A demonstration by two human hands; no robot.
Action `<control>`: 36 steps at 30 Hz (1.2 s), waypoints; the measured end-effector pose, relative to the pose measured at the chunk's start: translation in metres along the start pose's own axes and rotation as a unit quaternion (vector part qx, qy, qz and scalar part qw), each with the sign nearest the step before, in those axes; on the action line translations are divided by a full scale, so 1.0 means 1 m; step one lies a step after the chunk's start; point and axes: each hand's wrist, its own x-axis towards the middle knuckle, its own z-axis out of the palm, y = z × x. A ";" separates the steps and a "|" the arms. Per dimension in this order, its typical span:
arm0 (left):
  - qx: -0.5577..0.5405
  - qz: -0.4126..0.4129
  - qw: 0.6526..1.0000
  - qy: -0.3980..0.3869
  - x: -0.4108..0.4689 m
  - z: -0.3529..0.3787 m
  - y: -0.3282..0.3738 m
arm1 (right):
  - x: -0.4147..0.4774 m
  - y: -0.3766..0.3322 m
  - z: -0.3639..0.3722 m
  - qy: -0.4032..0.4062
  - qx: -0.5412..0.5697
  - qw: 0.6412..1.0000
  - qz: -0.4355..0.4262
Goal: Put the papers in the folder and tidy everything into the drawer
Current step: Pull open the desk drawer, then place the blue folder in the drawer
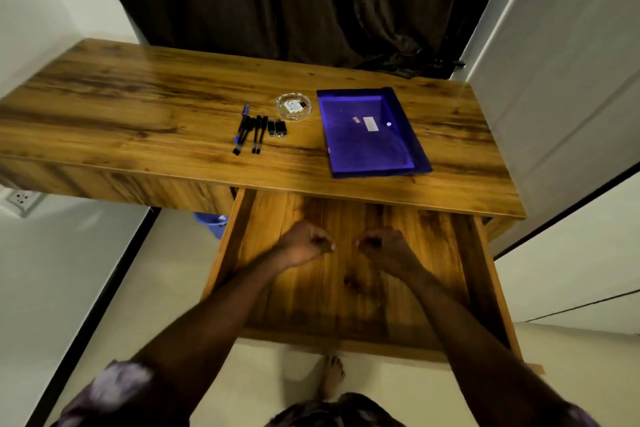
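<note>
So the purple folder (pixel 372 133) is lying flat on the table (pixel 138 107), over toward the 3 o'clock end, long axis running roughly 11 to 5 o'clock, and its near corner sits close to the table's front edge. It's a smooth, glossy plastic thing with a small white label and a little round snap button on top. At about 9 o'clock from the folder there's a bunch of black pens (pixel 250 131) lined up side by side, long axes pointing more or less 12 to 6, with a couple of small black clips (pixel 277 129) just beside them at 3 o'clock, and a round clear glass dish (pixel 293 106) with some small bits inside, between the pens and the folder. The table is wood-grain with streaky dark bands, and its whole 9 o'clock half is bare. The drawer (pixel 346 288) is pulled well out below the front edge, right under the folder, same wood look, flat bottom with nothing lying in it. Both hands hover over the drawer, close together but not touching: left hand (pixel 304 244) with fingers curled into a loose fist, right hand (pixel 384 246) curled the same way, neither one holding anything that I can make out. Dark curtain (pixel 294 0) hangs behind the table at 12 o'clock, and white walls close in on both sides.
</note>
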 end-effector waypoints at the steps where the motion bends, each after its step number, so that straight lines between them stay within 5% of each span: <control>1: -0.019 0.001 0.999 0.030 0.008 -0.004 0.005 | 0.011 -0.005 -0.007 0.027 -0.002 1.000 -0.006; 10: -0.068 -0.064 0.976 0.194 0.073 -0.037 0.033 | 0.102 -0.021 -0.064 0.190 -0.084 0.978 -0.018; 16: -0.229 -0.186 0.934 0.200 0.124 -0.052 0.041 | 0.157 -0.003 -0.093 0.204 -0.192 0.951 0.132; 22: -0.352 -0.223 0.894 0.167 0.154 -0.058 0.051 | 0.187 0.012 -0.103 0.210 -0.163 0.935 0.233; 27: -0.349 -0.249 0.893 0.139 0.166 -0.060 0.039 | 0.190 0.026 -0.120 0.210 -0.086 0.933 0.280; 36: -0.319 -0.216 0.914 0.127 0.146 -0.049 0.039 | 0.168 0.023 -0.124 0.074 0.122 0.956 0.256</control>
